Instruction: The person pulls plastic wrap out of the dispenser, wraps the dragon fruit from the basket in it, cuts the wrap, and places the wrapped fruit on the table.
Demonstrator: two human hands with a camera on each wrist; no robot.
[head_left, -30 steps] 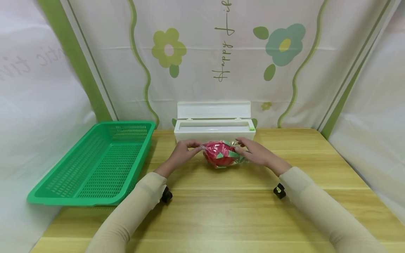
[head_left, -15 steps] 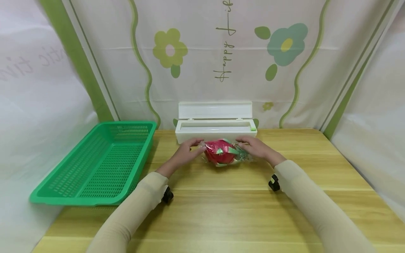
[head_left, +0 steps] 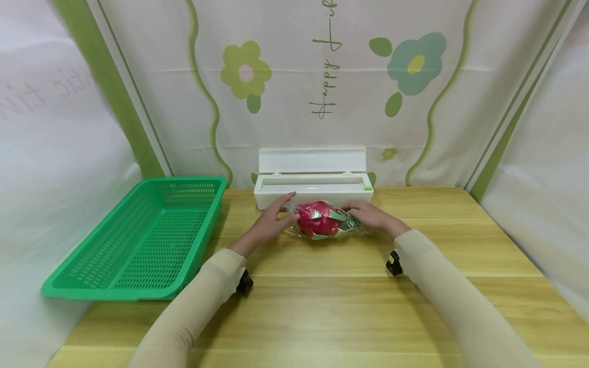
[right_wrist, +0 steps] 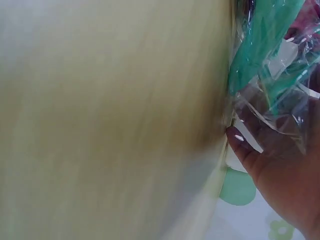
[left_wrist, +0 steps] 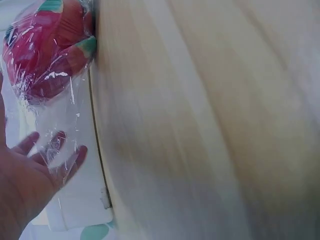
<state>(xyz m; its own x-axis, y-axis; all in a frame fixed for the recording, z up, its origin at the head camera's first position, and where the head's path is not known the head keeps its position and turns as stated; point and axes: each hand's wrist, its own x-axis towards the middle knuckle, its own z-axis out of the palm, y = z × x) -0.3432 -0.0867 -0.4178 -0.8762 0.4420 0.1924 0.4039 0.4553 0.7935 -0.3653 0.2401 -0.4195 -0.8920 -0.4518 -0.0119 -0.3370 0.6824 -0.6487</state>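
Observation:
A red dragon fruit (head_left: 317, 219) with green scales, loosely covered in clear plastic wrap (head_left: 354, 225), lies between my two hands. At its left end is my left hand (head_left: 271, 220), thumb close to the fruit and index finger raised. In the left wrist view, loose wrap (left_wrist: 67, 125) hangs across the spread fingers of the left hand (left_wrist: 30, 180). My right hand (head_left: 370, 214) is at the fruit's green-tipped end. There, in the right wrist view, crumpled wrap overlaps the palm side of the right hand (right_wrist: 280, 180), partly hiding its fingers.
Right behind the fruit stands a white cling film dispenser (head_left: 313, 197), its lid (head_left: 313, 161) raised. A green slotted basket (head_left: 195, 266) sits on the left of the wooden table (head_left: 322, 306). A printed curtain (head_left: 294, 122) hangs along the back.
The left hand has let go of the wrap's pinched end and its index finger has lifted. The right hand has drawn in slightly at the other end. The fruit has tilted a little.

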